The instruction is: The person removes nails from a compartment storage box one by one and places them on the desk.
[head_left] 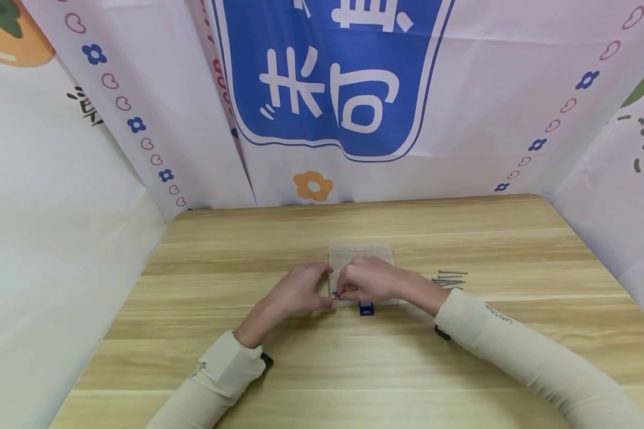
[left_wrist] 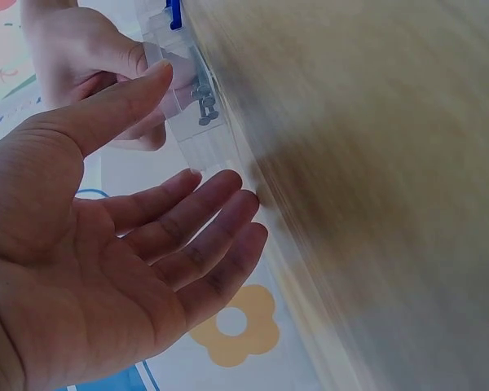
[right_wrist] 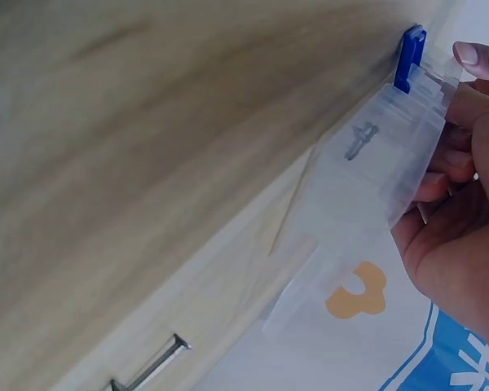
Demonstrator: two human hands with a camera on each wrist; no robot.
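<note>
A clear plastic box (head_left: pixel 361 252) with a blue latch (head_left: pixel 366 308) at its front lies on the table. Curled fingers of my right hand (head_left: pixel 370 278) pinch at a small cluster of nails (head_left: pixel 336 295) in its front left corner; the fingertips are partly hidden. Through the box wall (left_wrist: pixel 200 148), the left wrist view shows the nails' heads bunched together. Beside the left end rests my left hand (head_left: pixel 299 290), palm toward the box, fingers spread and loosely bent, holding nothing. The right wrist view also shows the blue latch (right_wrist: pixel 410 59) and nails (right_wrist: pixel 361 140) through the wall.
Several loose long nails (head_left: pixel 449 280) lie on the wooden table (head_left: pixel 236 238), right of the box, beside my right forearm. A printed cloth backdrop (head_left: pixel 461 119) stands behind the table and along its sides.
</note>
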